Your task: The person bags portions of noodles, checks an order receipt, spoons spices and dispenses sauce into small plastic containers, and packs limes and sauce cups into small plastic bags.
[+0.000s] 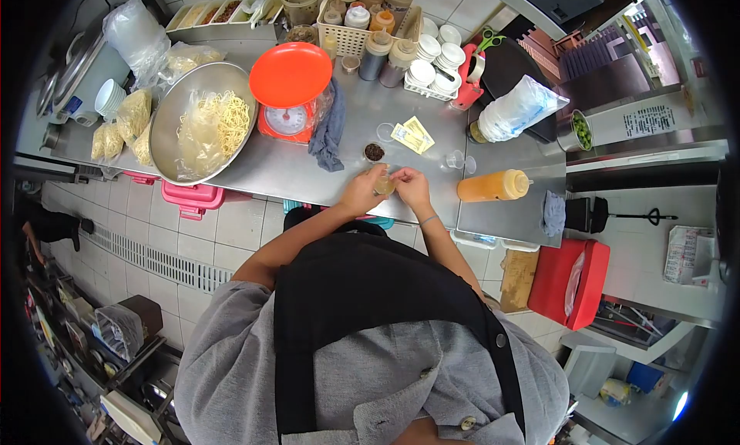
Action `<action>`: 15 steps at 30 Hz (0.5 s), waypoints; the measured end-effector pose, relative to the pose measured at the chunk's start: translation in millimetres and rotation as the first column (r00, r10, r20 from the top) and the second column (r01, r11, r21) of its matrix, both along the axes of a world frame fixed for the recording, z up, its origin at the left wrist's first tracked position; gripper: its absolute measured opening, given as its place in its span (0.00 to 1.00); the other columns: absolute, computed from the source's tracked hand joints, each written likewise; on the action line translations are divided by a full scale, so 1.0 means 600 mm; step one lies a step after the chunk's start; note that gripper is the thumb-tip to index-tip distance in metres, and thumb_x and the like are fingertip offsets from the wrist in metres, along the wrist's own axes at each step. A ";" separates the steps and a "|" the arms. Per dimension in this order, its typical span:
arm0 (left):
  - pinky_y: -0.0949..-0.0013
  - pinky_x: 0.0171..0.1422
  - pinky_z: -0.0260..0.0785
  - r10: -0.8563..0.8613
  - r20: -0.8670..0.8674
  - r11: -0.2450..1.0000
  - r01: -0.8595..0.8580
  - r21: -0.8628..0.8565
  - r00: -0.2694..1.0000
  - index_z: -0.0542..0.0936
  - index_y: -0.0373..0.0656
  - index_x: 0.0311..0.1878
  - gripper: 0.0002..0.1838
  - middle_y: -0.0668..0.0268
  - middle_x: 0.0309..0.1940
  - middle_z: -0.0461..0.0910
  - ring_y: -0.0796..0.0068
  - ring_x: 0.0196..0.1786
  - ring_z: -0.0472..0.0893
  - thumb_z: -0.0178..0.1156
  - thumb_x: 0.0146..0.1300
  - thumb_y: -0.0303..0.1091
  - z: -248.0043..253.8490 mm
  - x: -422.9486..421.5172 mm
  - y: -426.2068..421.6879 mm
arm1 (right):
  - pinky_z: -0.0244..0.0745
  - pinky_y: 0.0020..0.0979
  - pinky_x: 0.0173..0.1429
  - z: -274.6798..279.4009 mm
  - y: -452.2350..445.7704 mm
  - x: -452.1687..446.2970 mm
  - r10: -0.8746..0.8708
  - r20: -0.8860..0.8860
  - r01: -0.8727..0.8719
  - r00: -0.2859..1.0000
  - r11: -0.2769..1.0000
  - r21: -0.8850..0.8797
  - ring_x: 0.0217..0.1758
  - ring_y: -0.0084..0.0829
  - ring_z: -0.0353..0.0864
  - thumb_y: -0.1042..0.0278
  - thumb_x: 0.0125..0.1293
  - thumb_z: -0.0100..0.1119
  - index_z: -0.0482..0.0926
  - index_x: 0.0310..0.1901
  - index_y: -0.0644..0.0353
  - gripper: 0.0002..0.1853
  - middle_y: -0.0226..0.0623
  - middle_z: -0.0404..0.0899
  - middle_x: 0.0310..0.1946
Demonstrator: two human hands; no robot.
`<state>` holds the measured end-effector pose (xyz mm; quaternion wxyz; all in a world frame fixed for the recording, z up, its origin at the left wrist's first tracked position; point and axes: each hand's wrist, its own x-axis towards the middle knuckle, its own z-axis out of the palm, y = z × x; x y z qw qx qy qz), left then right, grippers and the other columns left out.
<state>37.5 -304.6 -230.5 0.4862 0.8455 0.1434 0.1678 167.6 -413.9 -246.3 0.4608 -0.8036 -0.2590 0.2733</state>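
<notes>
Apron: black (378, 275), worn over a grey shirt (378, 368), nearest the camera.
Left hand: (362, 194) fingers clamped around a small clear cup (384, 185), over the front edge of the steel counter (270, 164).
Right hand: (412, 186) fingertips at the cup's right side; cannot tell whether they pinch it or only touch. Thin band (428, 219) on the wrist.
Small clear cup: between the two hands, contents pale yellowish, detail too small to read.
Beyond the hands: another small cup (374, 151) with dark contents, just past the left hand; pale printed packets (414, 135) overlapping, farther back.
Right of the hands: clear lids or cups (455, 160), cannot tell which; orange-filled squeeze bottle (493, 186) lying on its side, nozzle to the right.
Left along the counter: scale (285, 121) under a red-orange plate (290, 73); grey-blue cloth (330, 129) beside it; wide steel bowl (159, 148) holding noodles (233, 125) and a clear bag (202, 141).
Back: cream basket (348, 40) with sauce bottles.
</notes>
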 end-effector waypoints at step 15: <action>0.65 0.42 0.79 0.064 -0.072 0.983 -0.075 -0.168 0.995 0.64 0.42 0.57 0.39 0.57 0.47 0.79 0.60 0.48 0.80 0.73 0.40 0.24 -0.010 0.007 -0.004 | 0.67 0.49 0.41 0.021 0.074 -0.022 0.056 0.670 0.203 0.740 0.931 -0.302 0.41 0.44 0.77 0.61 0.68 0.43 0.69 0.40 0.56 0.09 0.40 0.78 0.35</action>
